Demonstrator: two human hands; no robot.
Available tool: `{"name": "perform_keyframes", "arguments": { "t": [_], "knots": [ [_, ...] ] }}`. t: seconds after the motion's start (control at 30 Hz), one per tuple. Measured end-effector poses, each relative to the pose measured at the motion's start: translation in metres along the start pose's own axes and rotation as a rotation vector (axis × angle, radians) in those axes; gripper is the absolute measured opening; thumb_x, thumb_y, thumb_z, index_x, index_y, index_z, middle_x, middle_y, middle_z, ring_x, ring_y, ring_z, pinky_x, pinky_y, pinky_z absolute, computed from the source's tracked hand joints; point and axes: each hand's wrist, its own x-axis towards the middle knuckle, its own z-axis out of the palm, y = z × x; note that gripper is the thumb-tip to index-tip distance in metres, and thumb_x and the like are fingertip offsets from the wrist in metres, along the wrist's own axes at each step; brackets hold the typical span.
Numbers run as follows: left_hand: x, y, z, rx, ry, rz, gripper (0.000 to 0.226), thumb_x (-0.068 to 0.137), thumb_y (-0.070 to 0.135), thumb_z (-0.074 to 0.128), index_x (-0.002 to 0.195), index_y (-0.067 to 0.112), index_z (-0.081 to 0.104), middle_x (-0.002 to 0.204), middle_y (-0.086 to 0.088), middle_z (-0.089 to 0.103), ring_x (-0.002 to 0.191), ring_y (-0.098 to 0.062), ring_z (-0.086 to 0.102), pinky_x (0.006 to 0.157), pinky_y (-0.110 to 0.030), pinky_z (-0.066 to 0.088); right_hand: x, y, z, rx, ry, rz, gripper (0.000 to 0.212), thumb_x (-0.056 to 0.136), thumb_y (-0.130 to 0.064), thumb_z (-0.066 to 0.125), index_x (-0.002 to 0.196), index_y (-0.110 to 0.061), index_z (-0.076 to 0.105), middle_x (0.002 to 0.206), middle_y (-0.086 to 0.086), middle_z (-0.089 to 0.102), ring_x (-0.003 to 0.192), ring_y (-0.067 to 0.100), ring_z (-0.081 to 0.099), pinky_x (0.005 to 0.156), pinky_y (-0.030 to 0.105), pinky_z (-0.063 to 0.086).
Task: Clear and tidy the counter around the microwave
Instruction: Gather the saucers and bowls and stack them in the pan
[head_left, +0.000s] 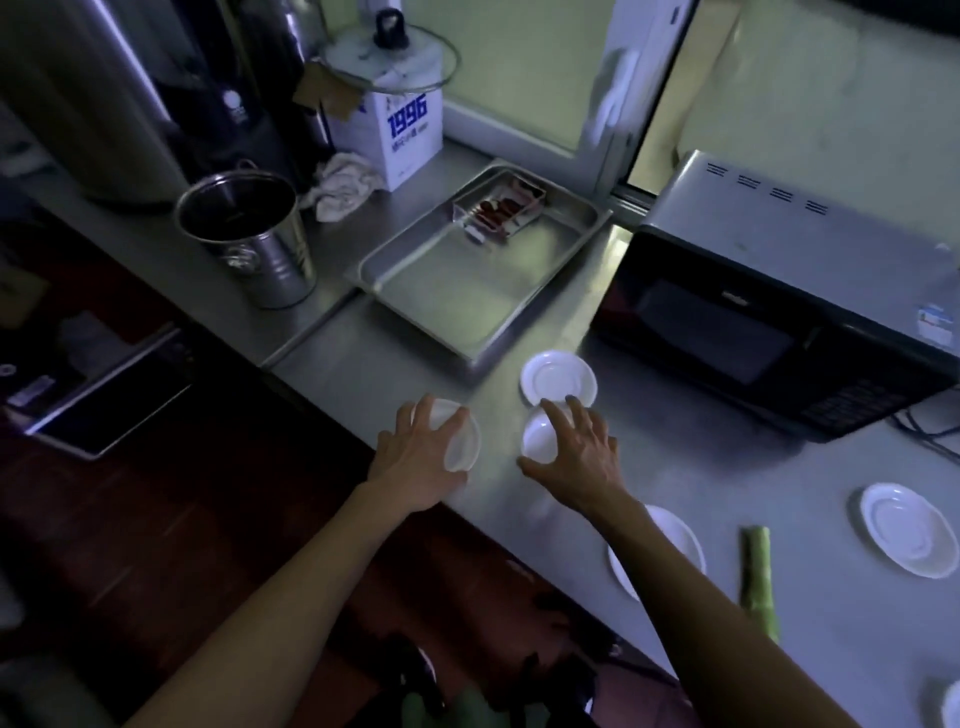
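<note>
While both hands reached over the steel counter (727, 493), saucers lay near the microwave (769, 322).
Left hand (421, 457) gripped a white saucer (462, 447); right hand (582, 452), fingers spread, rested on another white saucer (537, 441).

The scene was dim, with pale light coming from the window (511, 67). Edges were bent by the wide lens, and details looked soft.

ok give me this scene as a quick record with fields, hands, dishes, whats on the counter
left hand: over a small white dish at the counter edge
right hand: fingers on another white dish
loose saucers: one by the microwave, at; one far right
steel tray: clear box of skewers
green stalk: lying on the counter
</note>
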Motion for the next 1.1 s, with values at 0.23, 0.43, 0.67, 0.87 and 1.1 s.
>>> {"name": "perform_keyframes", "arguments": {
  "t": [0.23,0.43,0.67,0.87,1.1],
  "knots": [
    [0.0,-0.068,-0.027,-0.023,0.017,-0.054,0.091,0.079,0.061,0.065,0.15,0.048,0.011,0.158,0.001,-0.004,0.145,-0.029,0.002,0.112,-0.053,0.029,0.03,-0.072,0.016,-0.024,0.027,-0.073,0.09,0.074,-0.061,0.073,0.149,-0.033,0.033,0.16,0.003,0.025,0.141,0.032,0.027,0.104,0.052,0.037],
    [0.035,-0.092,-0.044,-0.072,0.025,-0.076,0.091,0.077,0.063,0.065,0.15,0.047,0.013,0.158,0.001,-0.001,0.145,-0.028,0.005,0.112,-0.053,0.029,0.072,-0.089,0.015,-0.031,0.029,-0.079,0.09,0.075,-0.063,0.072,0.149,-0.035,0.031,0.159,0.001,0.026,0.142,0.03,0.027,0.102,0.05,0.037],
    [0.119,-0.097,-0.095,-0.011,0.05,-0.059,0.094,0.077,0.063,0.067,0.152,0.048,0.013,0.161,0.0,-0.002,0.147,-0.028,0.001,0.113,-0.054,0.023,0.153,-0.091,-0.005,0.05,0.064,-0.052,0.091,0.074,-0.061,0.072,0.151,-0.036,0.029,0.162,0.002,0.024,0.144,0.03,0.024,0.106,0.052,0.036],
    [0.183,-0.094,-0.102,0.011,0.051,-0.024,0.092,0.073,0.067,0.067,0.148,0.05,0.017,0.159,0.004,0.001,0.146,-0.028,0.005,0.114,-0.055,0.026,0.203,-0.082,-0.017,0.051,0.044,-0.031,0.091,0.076,-0.062,0.07,0.152,-0.035,0.028,0.162,0.003,0.022,0.144,0.031,0.023,0.108,0.051,0.034],
    [0.248,-0.091,-0.12,0.086,0.039,0.051,0.092,0.075,0.064,0.066,0.15,0.045,0.016,0.158,-0.001,0.005,0.144,-0.03,0.01,0.109,-0.054,0.036,0.244,-0.074,-0.025,0.05,0.052,0.027,0.091,0.077,-0.062,0.07,0.152,-0.034,0.029,0.162,0.003,0.021,0.143,0.03,0.023,0.108,0.05,0.031]
  ]
}}
